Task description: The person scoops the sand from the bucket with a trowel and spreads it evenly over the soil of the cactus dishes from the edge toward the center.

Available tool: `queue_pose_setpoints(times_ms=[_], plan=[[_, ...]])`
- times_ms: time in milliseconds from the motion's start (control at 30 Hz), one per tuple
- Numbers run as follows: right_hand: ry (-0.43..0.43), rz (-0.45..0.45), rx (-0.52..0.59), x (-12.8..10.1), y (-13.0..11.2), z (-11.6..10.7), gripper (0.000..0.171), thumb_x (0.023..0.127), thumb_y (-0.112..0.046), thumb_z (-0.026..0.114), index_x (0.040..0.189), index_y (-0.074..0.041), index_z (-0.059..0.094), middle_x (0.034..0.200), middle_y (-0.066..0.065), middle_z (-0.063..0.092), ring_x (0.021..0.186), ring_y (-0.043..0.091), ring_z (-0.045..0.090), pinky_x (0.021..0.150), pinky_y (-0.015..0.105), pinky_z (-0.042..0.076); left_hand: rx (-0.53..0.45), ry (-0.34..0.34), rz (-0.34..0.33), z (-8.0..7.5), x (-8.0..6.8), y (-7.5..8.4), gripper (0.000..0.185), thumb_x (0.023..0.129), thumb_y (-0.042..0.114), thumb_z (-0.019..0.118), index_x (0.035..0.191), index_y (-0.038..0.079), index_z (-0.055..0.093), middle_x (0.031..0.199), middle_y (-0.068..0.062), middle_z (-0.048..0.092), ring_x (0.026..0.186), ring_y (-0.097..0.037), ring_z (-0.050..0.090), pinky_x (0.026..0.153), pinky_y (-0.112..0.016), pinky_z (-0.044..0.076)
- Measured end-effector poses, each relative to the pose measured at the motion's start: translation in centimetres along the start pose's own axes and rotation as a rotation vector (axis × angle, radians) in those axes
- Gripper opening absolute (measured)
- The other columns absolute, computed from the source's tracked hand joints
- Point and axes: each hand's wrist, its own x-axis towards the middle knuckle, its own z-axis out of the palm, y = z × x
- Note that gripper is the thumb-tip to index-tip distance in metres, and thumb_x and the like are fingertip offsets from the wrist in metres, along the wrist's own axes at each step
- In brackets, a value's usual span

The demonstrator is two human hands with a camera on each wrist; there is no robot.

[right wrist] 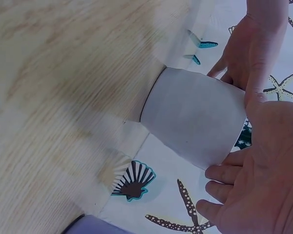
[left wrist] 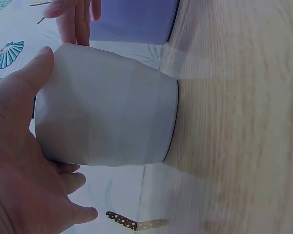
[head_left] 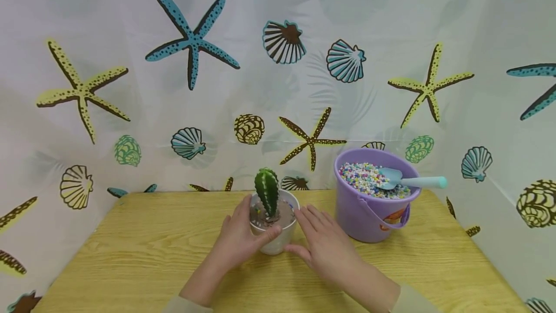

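Note:
A white flowerpot [head_left: 272, 244] stands upright on the wooden table, holding a small green cactus [head_left: 266, 190] in greyish-brown filling with a few coloured bits. My left hand [head_left: 241, 236] grips the pot near its rim, the thumb across the front and the fingers round the left side. On the other side, my right hand [head_left: 326, 245] has its fingers extended, their tips at the pot's right side near the rim. Both wrist views show the smooth pot wall [left wrist: 107, 107] from the side, with its base on the table; the cactus is mostly hidden there.
To the right of the pot is a purple bucket [head_left: 354, 214] filled with multicoloured beads [head_left: 359, 177]. A light-blue scoop [head_left: 421, 182] is stuck in the beads, its handle over the rim. Cloth [head_left: 217, 105] printed with starfish and shells hangs behind the table [head_left: 152, 245].

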Motion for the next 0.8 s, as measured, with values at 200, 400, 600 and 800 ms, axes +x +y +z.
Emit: queue_pose_setpoints(times_ms=[200,400,600,800], plan=[[-0.002,-0.003,0.004,-0.6,-0.3,-0.4,0.081,0.11,-0.058,0.06,0.166,-0.001,0.046,0.168,0.021,0.048,0.158,0.041,0.04,0.13,0.059,0.03,-0.034,-0.016,-0.011,0.0,-0.4,0.1,0.119,0.097,0.064,0.079,0.173,-0.004,0.018,0.172,-0.033,0.032,0.157,-0.051,0.036,0.129,-0.074,0.012],[-0.004,0.001,0.003,-1.1,-0.6,-0.8,0.08,0.11,-0.057,0.061,0.166,-0.002,0.047,0.168,0.021,0.048,0.159,0.04,0.04,0.13,0.059,0.031,-0.034,-0.015,-0.007,0.0,-0.6,0.1,0.118,0.096,0.066,0.079,0.173,-0.002,0.02,0.17,-0.032,0.036,0.155,-0.053,0.038,0.128,-0.074,0.018],[0.003,-0.008,0.004,-1.5,-0.8,-0.9,0.079,0.11,-0.057,0.062,0.165,-0.002,0.049,0.167,0.021,0.05,0.158,0.04,0.041,0.13,0.058,0.031,-0.035,-0.019,-0.012,0.2,-0.7,-0.1,0.119,0.094,0.069,0.078,0.174,0.002,0.021,0.171,-0.029,0.037,0.155,-0.054,0.038,0.125,-0.076,0.026],[-0.003,-0.026,-0.032,-2.0,-1.0,-1.6,0.077,0.11,-0.059,0.06,0.163,-0.003,0.052,0.165,0.019,0.053,0.157,0.04,0.042,0.129,0.058,0.033,-0.051,-0.028,-0.009,0.2,-0.8,-0.3,0.12,0.092,0.072,0.079,0.174,0.005,0.023,0.171,-0.025,0.039,0.155,-0.052,0.039,0.122,-0.076,0.031]])
